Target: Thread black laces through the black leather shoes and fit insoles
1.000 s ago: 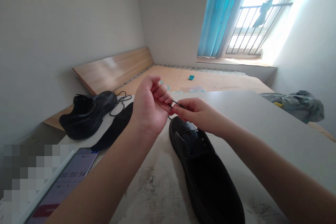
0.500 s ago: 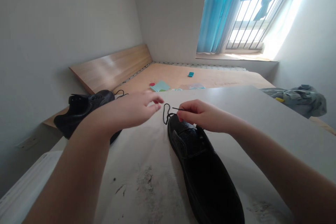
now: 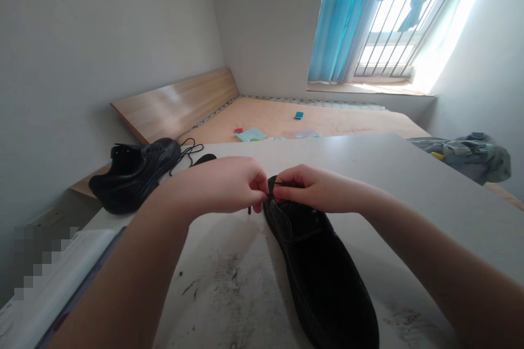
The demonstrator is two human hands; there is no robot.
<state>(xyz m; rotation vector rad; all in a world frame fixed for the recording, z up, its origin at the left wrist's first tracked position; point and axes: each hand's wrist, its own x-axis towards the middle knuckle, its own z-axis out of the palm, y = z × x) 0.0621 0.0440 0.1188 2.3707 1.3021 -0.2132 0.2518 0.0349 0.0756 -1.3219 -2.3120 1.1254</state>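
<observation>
A black leather shoe (image 3: 327,278) lies lengthwise on the white table in front of me, its toe pointing away. My right hand (image 3: 301,185) is over the front of the shoe, thumb and forefinger pinched on a thin black shoelace (image 3: 282,182). Close against it, my left hand (image 3: 249,188) pinches at the same lace by the shoe's left edge; a short lace end hangs below its fingers. The fingers hide most of the lace and the eyelets.
A second black shoe (image 3: 135,174) with loose laces stands at the table's left edge. The white table (image 3: 352,158) carries dark scuffs. Beyond it lie a teal packet (image 3: 298,115) and a pale green sheet (image 3: 251,134). Grey-green clothes (image 3: 470,155) are heaped at right.
My left hand has moved right, from open in the air to a pinch at the lace beside my right hand. The right hand has stayed near the front of the shoe.
</observation>
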